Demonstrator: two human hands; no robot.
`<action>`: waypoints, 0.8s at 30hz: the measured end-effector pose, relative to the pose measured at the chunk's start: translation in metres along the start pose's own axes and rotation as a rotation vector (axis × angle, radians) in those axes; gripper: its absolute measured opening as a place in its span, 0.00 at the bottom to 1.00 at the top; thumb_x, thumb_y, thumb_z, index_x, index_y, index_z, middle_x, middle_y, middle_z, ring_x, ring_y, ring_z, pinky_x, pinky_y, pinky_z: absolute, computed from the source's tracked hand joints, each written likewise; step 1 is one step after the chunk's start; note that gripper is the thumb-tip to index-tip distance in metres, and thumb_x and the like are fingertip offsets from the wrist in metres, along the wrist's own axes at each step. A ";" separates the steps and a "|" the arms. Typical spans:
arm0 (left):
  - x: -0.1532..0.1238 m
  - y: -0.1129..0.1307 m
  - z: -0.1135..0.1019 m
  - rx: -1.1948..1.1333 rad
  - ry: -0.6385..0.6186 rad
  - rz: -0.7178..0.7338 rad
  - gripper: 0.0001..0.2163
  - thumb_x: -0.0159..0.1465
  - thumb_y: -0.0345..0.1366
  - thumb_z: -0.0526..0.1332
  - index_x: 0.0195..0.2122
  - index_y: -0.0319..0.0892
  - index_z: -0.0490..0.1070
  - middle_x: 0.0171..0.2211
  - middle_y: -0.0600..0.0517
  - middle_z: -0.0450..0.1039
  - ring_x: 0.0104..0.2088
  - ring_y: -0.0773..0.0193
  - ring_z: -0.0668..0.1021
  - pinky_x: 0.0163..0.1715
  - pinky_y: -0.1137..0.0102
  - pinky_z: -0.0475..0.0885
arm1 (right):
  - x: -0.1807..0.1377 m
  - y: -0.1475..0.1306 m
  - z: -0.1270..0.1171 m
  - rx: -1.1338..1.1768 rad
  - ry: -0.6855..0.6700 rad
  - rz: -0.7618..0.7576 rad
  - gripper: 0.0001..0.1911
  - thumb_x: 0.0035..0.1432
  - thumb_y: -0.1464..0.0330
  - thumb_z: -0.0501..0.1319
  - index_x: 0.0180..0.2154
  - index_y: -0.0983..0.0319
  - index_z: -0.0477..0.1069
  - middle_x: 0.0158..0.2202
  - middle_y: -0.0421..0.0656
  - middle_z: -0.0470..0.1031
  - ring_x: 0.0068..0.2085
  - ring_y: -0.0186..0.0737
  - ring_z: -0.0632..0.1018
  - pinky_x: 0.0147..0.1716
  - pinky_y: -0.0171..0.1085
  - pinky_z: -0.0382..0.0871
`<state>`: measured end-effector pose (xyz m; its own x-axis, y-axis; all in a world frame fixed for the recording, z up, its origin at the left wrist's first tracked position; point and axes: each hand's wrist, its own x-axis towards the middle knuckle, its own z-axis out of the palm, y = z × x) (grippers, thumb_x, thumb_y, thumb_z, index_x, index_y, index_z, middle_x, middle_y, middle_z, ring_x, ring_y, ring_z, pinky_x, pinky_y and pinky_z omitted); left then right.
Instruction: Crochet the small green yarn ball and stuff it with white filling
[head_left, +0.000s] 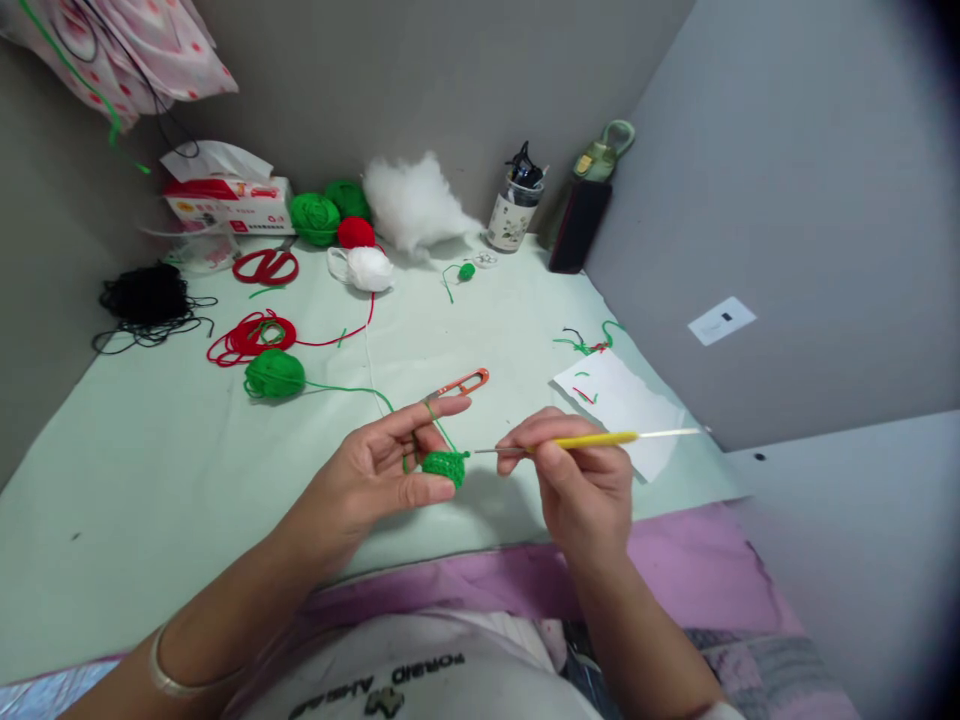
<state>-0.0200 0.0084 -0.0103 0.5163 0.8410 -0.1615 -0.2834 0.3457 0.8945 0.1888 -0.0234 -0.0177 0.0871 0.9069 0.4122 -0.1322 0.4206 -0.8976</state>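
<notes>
My left hand [382,465] pinches a small green crochet piece [444,467] between thumb and fingers. Green yarn loops over its raised index finger and runs back to a green yarn ball [274,374] on the table. My right hand [574,480] grips a crochet hook [596,440] with a yellow handle, held like a pen. Its thin metal tip points left, close to a small yarn loop at the edge of the piece; whether they touch I cannot tell. Just beyond my left fingertips lies an orange snap-blade cutter [461,384].
Behind are red scissors [266,267], red yarn coils [255,337], black yarn [154,295], a white yarn ball [369,269], a tissue box [229,203], white stuffing [420,205], a pen jar [514,212] and a phone [580,225] against a bottle [598,158]. Paper [622,410] with yarn scraps lies right.
</notes>
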 end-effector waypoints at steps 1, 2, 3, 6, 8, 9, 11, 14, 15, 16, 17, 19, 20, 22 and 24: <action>0.000 0.000 0.000 0.002 -0.005 0.001 0.25 0.54 0.35 0.77 0.55 0.52 0.81 0.33 0.54 0.68 0.32 0.69 0.70 0.33 0.73 0.69 | 0.002 0.000 0.000 0.052 -0.012 0.057 0.06 0.67 0.67 0.66 0.39 0.57 0.83 0.32 0.42 0.81 0.29 0.36 0.81 0.30 0.37 0.80; 0.000 0.000 0.001 0.004 -0.008 0.001 0.26 0.55 0.34 0.77 0.56 0.52 0.81 0.33 0.54 0.69 0.33 0.68 0.71 0.35 0.72 0.70 | 0.004 0.001 0.001 0.100 -0.030 0.109 0.06 0.67 0.66 0.66 0.38 0.58 0.82 0.31 0.41 0.80 0.27 0.36 0.81 0.28 0.37 0.79; 0.000 -0.001 0.003 0.008 -0.005 0.002 0.27 0.55 0.34 0.77 0.57 0.52 0.80 0.34 0.54 0.70 0.34 0.67 0.72 0.37 0.71 0.71 | 0.005 0.001 0.003 0.137 -0.047 0.147 0.07 0.67 0.65 0.66 0.38 0.58 0.82 0.30 0.41 0.80 0.26 0.36 0.80 0.27 0.36 0.78; 0.000 -0.006 0.008 0.035 0.025 0.010 0.29 0.57 0.35 0.76 0.61 0.51 0.77 0.36 0.52 0.73 0.40 0.63 0.75 0.44 0.68 0.72 | 0.001 0.006 0.011 0.046 -0.053 0.094 0.07 0.68 0.65 0.64 0.41 0.57 0.82 0.31 0.41 0.80 0.28 0.36 0.80 0.28 0.36 0.78; 0.001 -0.011 0.011 0.017 0.058 0.009 0.29 0.58 0.35 0.76 0.61 0.52 0.76 0.38 0.53 0.74 0.43 0.62 0.76 0.48 0.68 0.71 | -0.007 0.009 0.016 -0.253 -0.026 -0.097 0.09 0.68 0.70 0.63 0.44 0.55 0.82 0.38 0.43 0.80 0.35 0.38 0.81 0.34 0.38 0.79; 0.001 -0.014 0.012 -0.010 0.071 0.003 0.28 0.59 0.36 0.76 0.61 0.52 0.75 0.39 0.53 0.74 0.44 0.63 0.76 0.49 0.68 0.71 | -0.011 0.011 0.018 -0.421 -0.021 -0.215 0.12 0.67 0.73 0.63 0.47 0.54 0.82 0.41 0.44 0.80 0.39 0.39 0.81 0.37 0.39 0.79; 0.001 -0.017 0.014 -0.077 0.080 -0.024 0.27 0.60 0.36 0.75 0.60 0.52 0.76 0.42 0.52 0.75 0.46 0.62 0.76 0.50 0.68 0.71 | -0.017 0.014 0.021 -0.643 -0.031 -0.436 0.18 0.66 0.76 0.62 0.53 0.53 0.80 0.45 0.46 0.80 0.43 0.42 0.81 0.40 0.40 0.79; 0.000 -0.018 0.016 -0.166 0.038 -0.058 0.25 0.60 0.38 0.75 0.59 0.49 0.78 0.43 0.50 0.75 0.47 0.60 0.75 0.52 0.66 0.69 | -0.018 0.016 0.021 -0.597 -0.014 -0.488 0.21 0.66 0.77 0.62 0.55 0.52 0.79 0.44 0.46 0.79 0.43 0.42 0.81 0.37 0.40 0.79; -0.001 -0.017 0.016 -0.192 0.014 -0.070 0.25 0.60 0.38 0.75 0.59 0.48 0.77 0.43 0.50 0.76 0.47 0.60 0.75 0.52 0.66 0.69 | -0.017 0.015 0.021 -0.528 -0.003 -0.438 0.20 0.66 0.77 0.62 0.54 0.51 0.80 0.43 0.45 0.79 0.41 0.41 0.81 0.36 0.40 0.79; -0.001 -0.016 0.017 -0.217 -0.006 -0.082 0.25 0.60 0.38 0.75 0.59 0.48 0.77 0.43 0.50 0.76 0.46 0.60 0.75 0.52 0.65 0.68 | -0.015 0.015 0.020 -0.460 0.004 -0.382 0.19 0.67 0.76 0.62 0.52 0.50 0.80 0.42 0.44 0.80 0.40 0.40 0.81 0.35 0.40 0.78; -0.001 -0.014 0.017 -0.239 -0.020 -0.093 0.26 0.60 0.38 0.74 0.60 0.47 0.77 0.42 0.49 0.77 0.46 0.60 0.75 0.52 0.65 0.68 | -0.012 0.014 0.020 -0.402 0.007 -0.336 0.17 0.67 0.75 0.62 0.51 0.50 0.81 0.41 0.43 0.80 0.39 0.40 0.81 0.35 0.40 0.78; -0.001 -0.012 0.017 -0.266 -0.032 -0.108 0.26 0.60 0.38 0.74 0.60 0.46 0.77 0.41 0.49 0.77 0.44 0.61 0.75 0.51 0.65 0.68 | -0.008 0.013 0.017 -0.322 0.008 -0.290 0.13 0.67 0.73 0.63 0.48 0.52 0.82 0.39 0.43 0.82 0.39 0.41 0.81 0.35 0.41 0.78; -0.001 -0.011 0.016 -0.273 -0.033 -0.106 0.26 0.60 0.38 0.74 0.60 0.46 0.77 0.40 0.50 0.77 0.43 0.62 0.75 0.50 0.65 0.68 | -0.007 0.012 0.016 -0.290 0.019 -0.273 0.11 0.68 0.72 0.63 0.46 0.53 0.82 0.39 0.43 0.82 0.38 0.41 0.81 0.35 0.41 0.78; -0.001 -0.010 0.013 -0.274 -0.042 -0.091 0.24 0.60 0.38 0.74 0.58 0.46 0.79 0.38 0.51 0.75 0.39 0.64 0.74 0.46 0.67 0.68 | -0.004 0.011 0.013 -0.216 0.051 -0.206 0.09 0.68 0.70 0.63 0.44 0.55 0.82 0.37 0.43 0.82 0.34 0.40 0.81 0.34 0.42 0.78; -0.001 -0.010 0.009 -0.258 -0.055 -0.084 0.21 0.61 0.39 0.73 0.56 0.47 0.80 0.37 0.51 0.74 0.38 0.65 0.73 0.44 0.69 0.67 | -0.002 0.010 0.009 -0.125 0.078 -0.117 0.08 0.68 0.68 0.63 0.42 0.56 0.83 0.36 0.44 0.82 0.31 0.39 0.80 0.32 0.41 0.78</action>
<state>-0.0106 0.0004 -0.0152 0.5873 0.7839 -0.2013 -0.4308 0.5133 0.7422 0.1782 -0.0212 -0.0262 0.1715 0.8454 0.5059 0.0067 0.5125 -0.8587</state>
